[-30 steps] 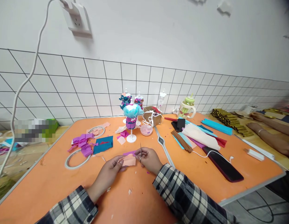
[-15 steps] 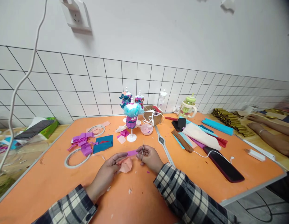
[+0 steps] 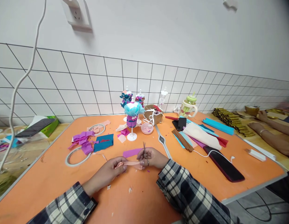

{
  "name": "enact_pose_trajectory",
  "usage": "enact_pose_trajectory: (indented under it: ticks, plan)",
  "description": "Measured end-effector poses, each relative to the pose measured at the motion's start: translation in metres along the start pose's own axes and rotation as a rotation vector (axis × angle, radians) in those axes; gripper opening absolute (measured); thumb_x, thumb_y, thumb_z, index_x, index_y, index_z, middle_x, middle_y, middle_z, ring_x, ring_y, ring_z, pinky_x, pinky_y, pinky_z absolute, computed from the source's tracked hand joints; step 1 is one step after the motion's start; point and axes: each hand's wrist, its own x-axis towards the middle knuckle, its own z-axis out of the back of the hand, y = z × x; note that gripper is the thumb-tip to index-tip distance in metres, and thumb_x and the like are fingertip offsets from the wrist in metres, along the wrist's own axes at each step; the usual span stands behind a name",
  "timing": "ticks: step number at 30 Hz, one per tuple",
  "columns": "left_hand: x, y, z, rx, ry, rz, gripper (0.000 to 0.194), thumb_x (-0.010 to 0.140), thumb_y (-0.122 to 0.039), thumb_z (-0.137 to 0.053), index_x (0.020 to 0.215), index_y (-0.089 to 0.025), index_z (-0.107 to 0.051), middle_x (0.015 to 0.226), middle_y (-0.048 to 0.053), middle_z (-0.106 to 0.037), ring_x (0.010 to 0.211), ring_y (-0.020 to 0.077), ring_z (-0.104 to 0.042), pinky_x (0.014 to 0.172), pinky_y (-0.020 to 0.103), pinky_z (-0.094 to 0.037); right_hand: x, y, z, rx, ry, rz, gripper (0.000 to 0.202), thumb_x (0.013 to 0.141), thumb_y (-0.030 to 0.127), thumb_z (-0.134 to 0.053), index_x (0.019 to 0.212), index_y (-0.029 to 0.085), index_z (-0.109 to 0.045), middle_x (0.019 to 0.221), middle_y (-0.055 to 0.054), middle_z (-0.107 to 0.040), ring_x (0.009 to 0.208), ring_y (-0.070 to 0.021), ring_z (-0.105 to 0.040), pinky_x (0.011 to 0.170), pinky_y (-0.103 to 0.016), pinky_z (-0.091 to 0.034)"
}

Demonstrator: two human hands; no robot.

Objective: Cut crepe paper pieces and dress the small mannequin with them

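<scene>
A piece of peach crepe paper point(image 3: 132, 164) is stretched between my two hands just above the orange table. My left hand point(image 3: 109, 171) pinches its left end. The fingers of my right hand point(image 3: 153, 158) grip its right end, and a small pair of scissors point(image 3: 144, 148) also sits in that hand, blades pointing up and away. Behind the fingers a purple paper strip point(image 3: 130, 152) lies flat on the table, its right end hidden by my right hand. Farther back stands a small dress form point(image 3: 131, 121) on a white base, wrapped in turquoise and purple paper.
Tape rolls point(image 3: 73, 164), purple scraps point(image 3: 82, 138) and a blue paper piece point(image 3: 103, 142) lie at the left. A pink bowl point(image 3: 147, 128), green-lidded bottle point(image 3: 188, 105), crepe rolls and a phone point(image 3: 226, 166) are right of centre. Another person's arms point(image 3: 268, 133) rest at the far right.
The purple strip has left my fingers and lies on the table. The peach paper, earlier only in my left hand, is now pulled out between both hands.
</scene>
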Motion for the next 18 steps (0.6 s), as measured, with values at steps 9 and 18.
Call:
enact_pose_trajectory:
  ticks: [9,18]
  plan:
    - [-0.006,-0.01,0.01,-0.036,0.051,-0.008,0.039,0.08,-0.053,-0.06,0.08,-0.016,-0.071,0.077,0.006,-0.067,0.065,0.0174,-0.055,0.058,0.025,-0.04,-0.016,0.011,0.044,0.098,-0.06,0.041,0.047,0.054,0.037,-0.084,0.089,0.016,-0.06,0.069,0.003,-0.059,0.054,-0.0093,-0.057,0.053,-0.022,-0.048]
    - [-0.008,-0.004,0.011,-0.148,0.035,0.067,0.026,0.076,-0.037,-0.063,0.092,-0.018,-0.068,0.068,0.0,-0.061,0.054,0.0126,-0.047,0.05,0.023,-0.034,-0.02,0.006,0.061,0.145,-0.056,0.025,0.042,0.059,0.031,-0.083,0.091,0.015,-0.061,0.069,0.002,-0.06,0.053,-0.0091,-0.057,0.051,-0.021,-0.049]
